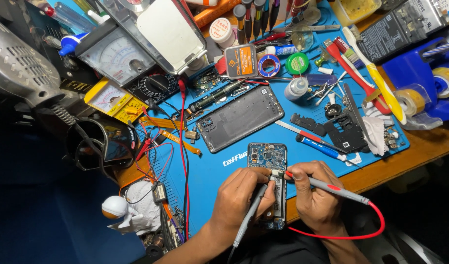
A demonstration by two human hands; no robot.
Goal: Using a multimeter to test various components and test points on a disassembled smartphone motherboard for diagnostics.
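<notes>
An opened phone [268, 161] with its circuit board bare lies on the blue work mat [210, 186], close to the near edge. My left hand [241, 195] holds a grey test probe [249, 215] with its tip on the board's middle. My right hand [317, 195] holds a red-tipped test probe [332, 187], its point touching the board just right of the other tip. A red lead [366, 230] loops from that probe below my right wrist. Both hands cover the phone's lower half.
The phone's grey back cover [240, 117] lies above the board. Two analog meters [114, 56] sit at the upper left, red leads [183, 146] trailing down. Screwdrivers [322, 146], toothbrushes [376, 78], tape rolls [410, 100], small bottles [298, 88] and black plastic parts [344, 129] crowd the mat.
</notes>
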